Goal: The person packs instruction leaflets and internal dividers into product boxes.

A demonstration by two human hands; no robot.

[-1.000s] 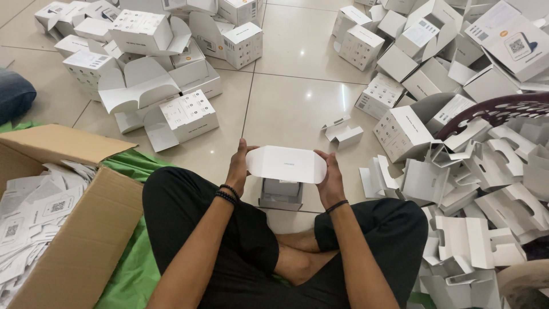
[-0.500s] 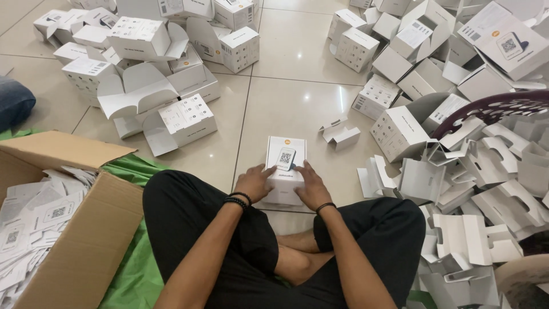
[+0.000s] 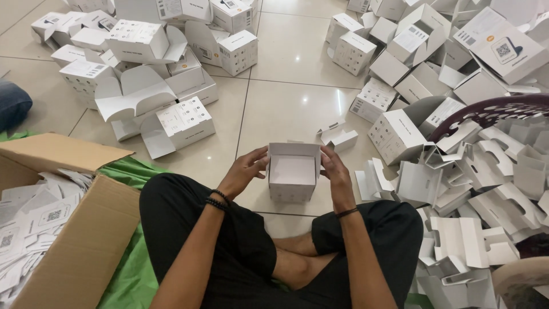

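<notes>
Left hand [image 3: 245,170] and right hand [image 3: 336,169]: clasped on opposite sides of one small white box [image 3: 293,171], top flaps open, held above the tiled floor [image 3: 286,103] before crossed legs. Near left: brown carton [image 3: 74,246] of white leaflets. Right: heap of folded white inserts [image 3: 480,194]. Far left: assembled white boxes [image 3: 143,68].

— What sort of place am I looking at?
— A makeshift packing spot, I'd say: glossy beige floor tiles [image 3: 297,103], heaps of small white cardboard cartons [image 3: 171,74], and a brown corrugated box of printed leaflets [image 3: 86,246]
</notes>
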